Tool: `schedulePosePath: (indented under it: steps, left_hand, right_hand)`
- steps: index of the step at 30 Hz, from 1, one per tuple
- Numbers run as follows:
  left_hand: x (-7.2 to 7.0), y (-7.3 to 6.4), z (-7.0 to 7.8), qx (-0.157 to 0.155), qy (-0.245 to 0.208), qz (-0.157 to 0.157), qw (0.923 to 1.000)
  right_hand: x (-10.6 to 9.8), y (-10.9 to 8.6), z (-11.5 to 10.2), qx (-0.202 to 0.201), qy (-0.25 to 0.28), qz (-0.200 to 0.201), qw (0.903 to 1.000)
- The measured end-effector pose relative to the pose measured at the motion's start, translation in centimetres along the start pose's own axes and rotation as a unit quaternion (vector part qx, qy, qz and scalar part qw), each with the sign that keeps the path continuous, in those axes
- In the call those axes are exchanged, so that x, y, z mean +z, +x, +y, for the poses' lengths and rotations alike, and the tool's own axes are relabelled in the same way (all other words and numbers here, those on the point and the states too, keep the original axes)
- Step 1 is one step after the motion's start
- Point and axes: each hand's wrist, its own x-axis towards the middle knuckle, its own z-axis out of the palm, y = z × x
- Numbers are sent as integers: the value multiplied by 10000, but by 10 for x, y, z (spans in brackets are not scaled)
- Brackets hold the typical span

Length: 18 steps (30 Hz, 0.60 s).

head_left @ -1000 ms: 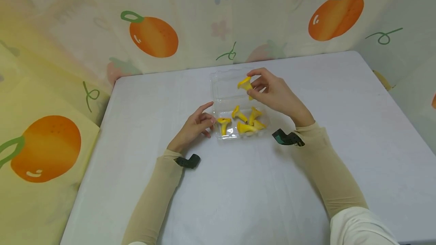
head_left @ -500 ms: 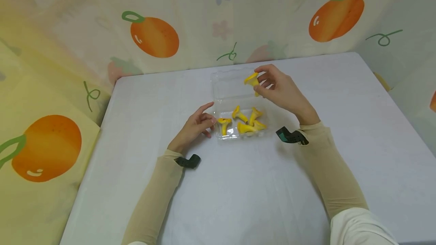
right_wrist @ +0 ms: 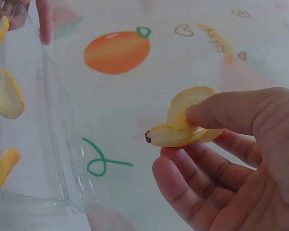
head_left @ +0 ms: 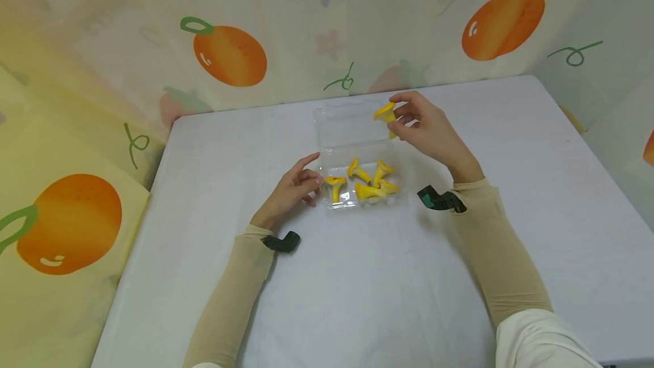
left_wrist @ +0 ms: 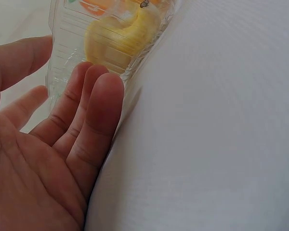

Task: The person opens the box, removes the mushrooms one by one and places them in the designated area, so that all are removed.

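Observation:
In the head view my right hand point(head_left: 429, 129) pinches a yellow trumpet-shaped mushroom point(head_left: 385, 113) above the raised lid of a clear plastic box point(head_left: 344, 124). The right wrist view shows the thumb on top of that mushroom point(right_wrist: 183, 127), fingers beneath, its dark stem end pointing left. My left hand point(head_left: 291, 192) is at the box's left side, fingers loosely bent; in the left wrist view its fingertips point(left_wrist: 106, 96) touch or nearly touch the clear wall. Inside the box's base lie several more yellow mushrooms point(head_left: 336, 188).
The box stands on a white-covered table point(head_left: 347, 288), lid unfolded toward the back. Behind the table's far edge hangs a curtain point(head_left: 286, 33) printed with oranges; more of it covers the left side. A dark wrist camera point(head_left: 441, 200) sticks out from each sleeve.
My right hand has moved a little to the right and toward the back, carrying the mushroom. The left hand, the box and the mushrooms inside it have stayed in place.

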Motion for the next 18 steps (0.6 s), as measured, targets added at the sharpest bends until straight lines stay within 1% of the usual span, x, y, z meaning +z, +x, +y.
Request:
schedulePosePath:
  steps: [10,18]
  left_hand:
    - [1,1,-1,-72,8,28,10000]
    - [1,0,1,-75,20,9,10000]
  right_hand:
    - [-8,0,6,166,224,154,9995]
    - [-15,2,12,384,266,255,9986]
